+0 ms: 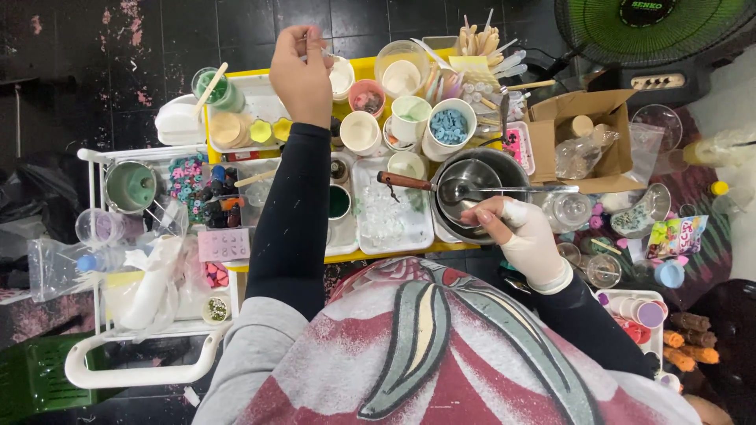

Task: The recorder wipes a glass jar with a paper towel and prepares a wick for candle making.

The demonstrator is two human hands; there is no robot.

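Nearest the camera: the person's torso in a red-and-grey printed top (441, 354), with black sleeves running forward to both hands.

Yellow table (409, 249): crowded with trays, cups and moulds. A white wire cart (102, 260) stands at its left end, and an open cardboard box (583, 134) at its right.

Steel bowl (472, 182): sits at the table's right edge, with a smaller steel vessel nested inside it. Judged rigid, smooth and liable to slide, so best steadied at the rim.

Clear mould tray (391, 206): lies just left of the bowl. Judged light and somewhat flexible.

Wooden-handled tool (405, 182): lies across the tray toward the bowl.

Right hand (520, 232): wears a pale glove. The fingers curl against the bowl's near rim and touch it. Whether they pinch the rim cannot be told.

Left hand (303, 75): bare, raised over the far cups, with fingers pressed together on a thin white stick-like item (326, 52). The item is judged light and easily dropped, and is held near its end.

White cups (361, 131): stand just right of that hand.
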